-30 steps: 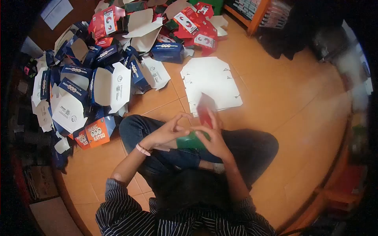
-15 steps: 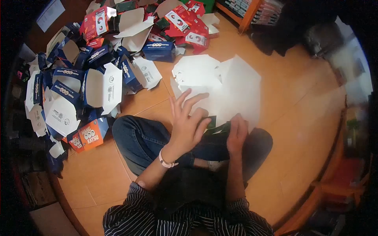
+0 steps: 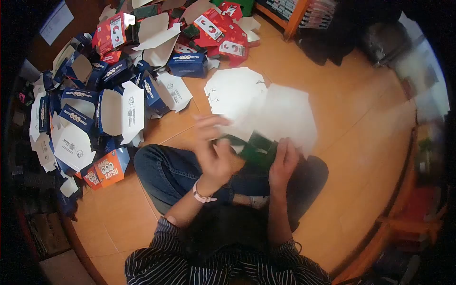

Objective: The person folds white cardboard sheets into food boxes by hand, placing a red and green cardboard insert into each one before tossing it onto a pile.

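Note:
A partly folded carton [image 3: 285,109], white inside and dark green outside, is held up over my crossed legs, its large white panel tilted and blurred. My right hand [image 3: 285,164] is closed around its lower right edge, fingers and thumb pinched together. Dark green flaps [image 3: 259,148] stand bent between my two hands. My left hand [image 3: 211,152], smeared by motion, has its fingers spread and thumb apart beside the carton's left end. Behind the carton, a flat white carton blank [image 3: 232,88] with small cut slits lies on the floor, partly covered by the raised panel.
Folded blue cartons [image 3: 78,118] are heaped to the left, with red cartons [image 3: 209,28] piled behind them. An orange carton [image 3: 110,165] sits by my left knee. Beyond the tiled floor [image 3: 351,156] stand a wooden shelf [image 3: 295,21] and a dark bag [image 3: 387,42].
The carton has tipped, its white panel lower and more dark green showing. My left hand has shifted left and slightly down; my right hand keeps its hold.

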{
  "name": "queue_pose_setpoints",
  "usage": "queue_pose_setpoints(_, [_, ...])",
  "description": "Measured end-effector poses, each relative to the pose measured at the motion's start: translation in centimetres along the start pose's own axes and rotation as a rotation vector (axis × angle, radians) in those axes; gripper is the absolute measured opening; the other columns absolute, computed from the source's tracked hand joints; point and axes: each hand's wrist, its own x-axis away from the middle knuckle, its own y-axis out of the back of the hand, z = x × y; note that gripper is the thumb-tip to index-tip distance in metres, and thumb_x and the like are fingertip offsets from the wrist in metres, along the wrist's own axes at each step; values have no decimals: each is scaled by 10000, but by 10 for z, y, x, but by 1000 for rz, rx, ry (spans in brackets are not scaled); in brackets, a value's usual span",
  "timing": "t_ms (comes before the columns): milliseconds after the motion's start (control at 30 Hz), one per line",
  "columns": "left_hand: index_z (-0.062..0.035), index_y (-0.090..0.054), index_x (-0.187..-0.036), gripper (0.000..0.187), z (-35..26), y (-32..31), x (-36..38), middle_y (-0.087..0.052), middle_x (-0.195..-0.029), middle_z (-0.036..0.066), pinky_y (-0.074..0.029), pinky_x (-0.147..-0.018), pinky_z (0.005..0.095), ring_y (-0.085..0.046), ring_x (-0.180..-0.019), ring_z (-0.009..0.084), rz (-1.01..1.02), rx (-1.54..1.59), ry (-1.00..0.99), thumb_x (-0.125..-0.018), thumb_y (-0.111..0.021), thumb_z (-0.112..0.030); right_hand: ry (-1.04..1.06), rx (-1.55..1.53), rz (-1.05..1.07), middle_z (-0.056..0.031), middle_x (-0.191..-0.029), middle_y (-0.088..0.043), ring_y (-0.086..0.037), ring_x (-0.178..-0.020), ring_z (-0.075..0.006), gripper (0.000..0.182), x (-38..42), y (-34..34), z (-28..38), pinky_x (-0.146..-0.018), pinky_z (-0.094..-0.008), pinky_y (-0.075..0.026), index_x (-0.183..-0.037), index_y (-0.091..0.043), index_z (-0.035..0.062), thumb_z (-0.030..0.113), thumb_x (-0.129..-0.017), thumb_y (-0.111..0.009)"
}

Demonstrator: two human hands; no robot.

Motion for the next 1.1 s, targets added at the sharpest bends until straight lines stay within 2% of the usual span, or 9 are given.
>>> queue_pose_setpoints(100, [-39,-431,-815,137,10,-8,4,-503,-1055,141,-248,-956,476,-423,-1022,340,-359,261,-56,-743,-542,-74,-75,-1,6,-78,-665,-374,-362,-665,-158,237,1,-2,-11,-624,-304,-314,-679,-387,-3,109,-877,-455])
queue_pose_setpoints(200, [-61,-503,-827,145,-11,1,-10,-488,-1066,65,-309,-904,467,-436,-974,312,132,-593,-116,-709,-584,-86,-2,81,41,-144,-885,-444,-419,-792,-209,215,2,0,-5,-722,-316,-340,-699,-408,-25,99,-867,-463])
queue_pose_setpoints(333, [-65,-515,-851,107,5,2,-23,-475,-1131,78,-218,-985,513,-404,-1081,292,532,-253,9,-747,-539,-71,88,16,155,-212,-1246,-292,-396,-1034,-279,203,5,4,4,-858,-342,-325,-729,-426,-52,95,-862,-467])
queue_pose_setpoints(433, [-54,-493,-1029,291,13,11,-26,-404,-1218,121,-182,-1032,448,-334,-1175,315,830,-41,-97,-746,-550,-89,41,99,59,-179,-1095,-436,-443,-989,-250,206,-1,5,-8,-854,-338,-342,-735,-450,-34,119,-874,-455])
queue_pose_setpoints(600, [9,-210,-1313,701,44,12,-5,-163,-1381,191,-116,-1047,393,-128,-1299,294,149,286,140,-762,-580,-216,-347,-450,-176,-70,-841,-522,-509,-875,-174,202,-12,11,-12,-775,-320,-411,-802,-504,27,183,-899,-421])
queue_pose_setpoints(667, [0,-223,-1308,685,55,37,-6,-170,-1383,179,-122,-1045,388,-142,-1295,286,-133,-234,145,-786,-574,-270,-520,-985,-193,-54,-864,-549,-545,-846,-161,233,-17,24,-26,-724,-318,-457,-952,-513,37,240,-910,-408])
queue_pose_setpoints(933, [-14,-153,-1308,777,56,47,-1,-312,-1287,201,-213,-1024,344,-283,-1234,254,479,-59,295,-730,-664,-111,-571,-1246,10,-134,-1185,-486,-487,-1073,-268,376,-18,32,-80,-885,-412,-411,-1202,-417,51,285,-909,-384])
queue_pose_setpoints(1067, [-2,-392,-1119,424,52,42,8,-531,-1011,190,-384,-860,367,-519,-987,266,320,-59,389,-762,-612,-68,-518,-696,-311,-128,-1177,-475,-451,-1093,-218,356,-17,28,-99,-939,-345,-373,-1203,-412,14,233,-927,-359])
queue_pose_setpoints(1100, [-2,-392,-1119,424,50,42,12,-531,-1011,190,-384,-860,367,-519,-987,266,324,-59,387,-762,-612,-68,-245,-162,-360,-142,-1231,-427,-416,-1135,-246,355,-14,26,-90,-960,-360,-331,-1216,-402,38,231,-919,-376])
